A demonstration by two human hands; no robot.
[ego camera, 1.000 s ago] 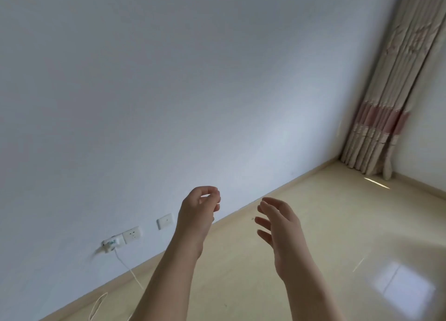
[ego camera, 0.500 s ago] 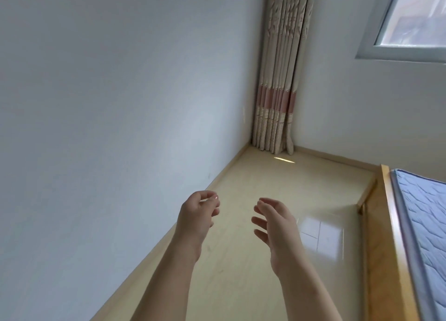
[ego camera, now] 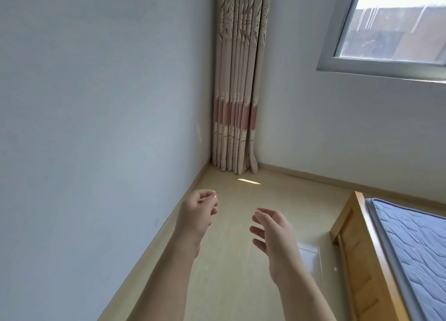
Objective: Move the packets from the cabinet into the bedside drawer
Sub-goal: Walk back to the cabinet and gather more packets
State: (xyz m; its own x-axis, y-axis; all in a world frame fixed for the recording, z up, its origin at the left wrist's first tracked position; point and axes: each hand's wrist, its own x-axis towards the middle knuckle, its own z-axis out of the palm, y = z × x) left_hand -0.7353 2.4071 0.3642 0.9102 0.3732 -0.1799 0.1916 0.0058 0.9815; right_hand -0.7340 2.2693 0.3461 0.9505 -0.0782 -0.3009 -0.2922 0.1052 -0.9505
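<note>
No packets, cabinet or bedside drawer appear in this view. My left hand point(ego camera: 198, 214) is raised in front of me near the wall, its fingers loosely curled and holding nothing. My right hand point(ego camera: 275, 233) hangs beside it, a little lower, fingers relaxed and slightly bent, also holding nothing. Both hands float over the pale floor, apart from each other.
A white wall point(ego camera: 96, 127) runs along the left. A striped curtain point(ego camera: 237, 91) hangs in the far corner beside a window point(ego camera: 391, 23). A wooden bed frame point(ego camera: 354, 248) with a blue mattress point(ego camera: 415, 248) stands at the right. Pale floor point(ego camera: 241, 260) lies between wall and bed.
The view has swung right: the wall sockets left the frame, and the curtain corner, window and bed came into sight. Both hands kept their pose in front of me.
</note>
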